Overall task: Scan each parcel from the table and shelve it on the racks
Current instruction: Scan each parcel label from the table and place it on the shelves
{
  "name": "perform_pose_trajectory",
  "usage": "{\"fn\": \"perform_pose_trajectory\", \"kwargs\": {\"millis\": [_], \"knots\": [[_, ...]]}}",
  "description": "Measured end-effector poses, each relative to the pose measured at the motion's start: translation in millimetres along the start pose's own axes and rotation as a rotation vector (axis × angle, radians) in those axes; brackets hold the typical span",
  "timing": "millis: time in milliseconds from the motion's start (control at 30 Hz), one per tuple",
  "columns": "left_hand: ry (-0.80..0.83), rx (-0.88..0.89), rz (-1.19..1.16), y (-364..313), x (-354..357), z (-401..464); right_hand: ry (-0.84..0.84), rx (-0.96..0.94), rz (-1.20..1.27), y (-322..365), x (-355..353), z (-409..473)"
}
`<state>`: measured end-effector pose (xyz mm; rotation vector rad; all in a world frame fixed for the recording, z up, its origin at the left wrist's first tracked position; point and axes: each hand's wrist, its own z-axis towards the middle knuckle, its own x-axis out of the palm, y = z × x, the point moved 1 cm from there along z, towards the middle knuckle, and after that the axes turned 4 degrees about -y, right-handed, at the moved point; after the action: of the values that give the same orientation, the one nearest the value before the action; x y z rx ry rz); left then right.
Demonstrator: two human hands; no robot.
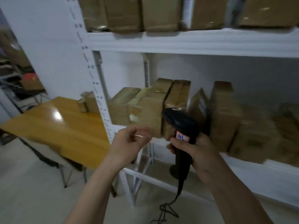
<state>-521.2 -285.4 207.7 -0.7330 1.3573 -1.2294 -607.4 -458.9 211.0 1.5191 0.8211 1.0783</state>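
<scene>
Before the white metal rack's (178, 44) front edge, my right hand (194, 151) grips the black corded barcode scanner (179, 125); my left hand (129, 141), fingers loosely curled, holds nothing. Next, I reckon: fetch a brown taped parcel (89, 102) off the wooden table's (56, 126) far corner.

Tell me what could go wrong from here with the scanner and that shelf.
The scanner cord dangles in a loop near the floor and could snag the rack legs. The right hand holds the scanner close to upright parcels at the shelf edge; a nudge might topple them.
</scene>
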Motion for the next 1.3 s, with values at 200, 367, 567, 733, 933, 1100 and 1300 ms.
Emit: {"fn": "perform_pose_trajectory", "kwargs": {"millis": [200, 367, 567, 733, 933, 1100, 1300], "knots": [[-0.066, -0.07, 0.111, 62.9, -129.9, 13.5, 0.081, 0.073, -0.026, -50.2, 136.3, 30.6], [-0.15, -0.11, 0.276, 109.9, -236.7, 25.1, 0.15, 0.155, -0.058, -91.5, 241.4, 53.1], [-0.199, -0.17, 0.492, 152.7, -314.7, 37.3, 0.206, 0.245, -0.118, -126.8, 325.2, 66.4], [-0.19, -0.214, 0.563, 184.6, -348.3, 51.8, 0.208, 0.279, -0.125, -142.0, 365.3, 86.4], [-0.2, -0.212, 0.623, 222.7, -390.7, 77.8, 0.242, 0.339, -0.089, -167.0, 415.3, 123.2], [-0.197, -0.231, 0.616, 255.3, -418.5, 136.3, 0.259, 0.351, -0.105, -184.6, 455.9, 175.1], [-0.139, -0.244, 0.608, 268.2, -445.5, 233.0, 0.204, 0.358, -0.076, -184.3, 497.7, 253.2]]}}
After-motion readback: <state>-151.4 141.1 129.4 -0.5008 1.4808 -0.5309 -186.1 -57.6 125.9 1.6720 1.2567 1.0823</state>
